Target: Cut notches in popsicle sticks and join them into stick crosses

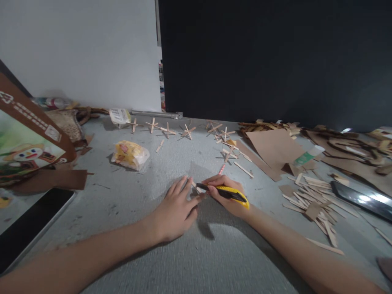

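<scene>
My right hand (228, 194) is closed round a yellow and black utility knife (232, 193), its dark tip pointing left. Under that tip, a small wooden stick (196, 188) lies on the grey table (122, 253). My left hand (179, 208) rests palm down with its fingers spread, the fingertips at the stick; whether they press on it is hard to tell. Just beyond my right hand a red and white striped piece (221, 168) shows. Several crossed-stick pieces, one of them a star shape (152, 125), stand in a row farther back.
A yellow plastic packet (130, 155) sits back left. Phones lie at the left (35, 224) and right (361, 198). To the right are a pile of loose sticks (318, 204), cardboard (272, 149) and a green and white tube (308, 155). A brown printed bag (30, 134) stands far left.
</scene>
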`<act>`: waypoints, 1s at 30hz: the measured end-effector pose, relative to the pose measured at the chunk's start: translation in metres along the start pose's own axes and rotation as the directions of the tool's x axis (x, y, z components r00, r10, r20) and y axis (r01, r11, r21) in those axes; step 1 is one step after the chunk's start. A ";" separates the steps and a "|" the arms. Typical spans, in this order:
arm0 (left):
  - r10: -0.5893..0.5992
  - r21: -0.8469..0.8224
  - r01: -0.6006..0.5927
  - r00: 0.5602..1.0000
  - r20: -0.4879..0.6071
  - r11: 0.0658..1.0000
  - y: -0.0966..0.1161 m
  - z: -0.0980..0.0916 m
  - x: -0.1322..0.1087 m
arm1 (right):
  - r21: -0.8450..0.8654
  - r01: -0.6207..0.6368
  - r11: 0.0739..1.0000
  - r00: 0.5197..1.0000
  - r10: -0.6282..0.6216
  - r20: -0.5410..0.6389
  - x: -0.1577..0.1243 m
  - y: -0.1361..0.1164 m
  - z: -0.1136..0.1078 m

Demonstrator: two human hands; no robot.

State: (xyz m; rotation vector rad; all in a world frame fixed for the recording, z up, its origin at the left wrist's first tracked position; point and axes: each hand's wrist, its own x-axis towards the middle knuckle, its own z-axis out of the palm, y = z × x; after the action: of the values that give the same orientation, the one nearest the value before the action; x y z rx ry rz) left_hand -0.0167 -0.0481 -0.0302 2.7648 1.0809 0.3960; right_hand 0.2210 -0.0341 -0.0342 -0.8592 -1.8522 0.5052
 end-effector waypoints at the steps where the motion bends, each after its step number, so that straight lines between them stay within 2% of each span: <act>1: 0.000 -0.001 0.000 1.000 0.001 1.000 0.000 0.000 0.000 | 0.000 0.006 1.000 1.000 -0.006 0.001 0.000 0.000 0.000; 12: -0.007 0.039 0.005 0.999 0.052 0.999 0.002 -0.006 0.002 | 0.034 0.061 0.998 0.998 -0.061 0.008 0.004 -0.002 -0.001; 19: -0.009 -0.001 0.009 1.000 -0.001 1.000 0.001 -0.001 0.002 | 0.030 -0.071 0.997 0.977 0.064 0.201 0.025 -0.018 -0.012; 26: -0.009 -0.011 0.009 1.000 -0.006 1.000 0.001 -0.003 0.002 | 0.088 -0.237 0.967 0.950 0.212 0.230 0.039 -0.023 -0.010; 30: -0.023 -0.149 0.007 0.994 -0.111 0.989 -0.001 -0.004 0.006 | 0.133 -0.282 0.950 0.943 0.250 0.219 0.041 -0.021 -0.010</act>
State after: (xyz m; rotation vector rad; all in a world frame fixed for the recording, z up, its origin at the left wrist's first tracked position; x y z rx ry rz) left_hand -0.0141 -0.0430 -0.0253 2.6297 1.0495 0.6114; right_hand 0.2124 -0.0177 0.0097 -0.9828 -1.8513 0.9306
